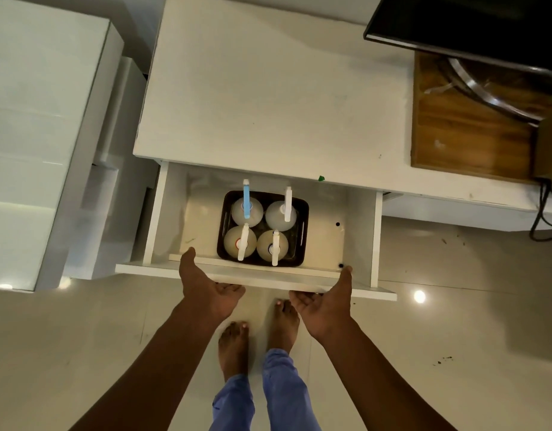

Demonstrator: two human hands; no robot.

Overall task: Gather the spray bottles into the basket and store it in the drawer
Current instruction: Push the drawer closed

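Observation:
A dark basket (301, 227) stands inside the pulled-out white drawer (360, 225). It holds several clear spray bottles standing upright. One has a blue trigger head (246, 199); the others have white heads (287, 204). My left hand (203, 286) grips the drawer's front panel (268, 275), thumb on its top edge and fingers curled under it. My right hand (326, 301) grips the same panel further right in the same way.
The drawer belongs to a white cabinet (268, 88) with a bare top. A wooden board (467, 129) and a black screen (473, 23) are at the back right; cables (543, 209) hang there. A white unit (35, 135) stands left. My bare feet (259, 334) are on the tiled floor.

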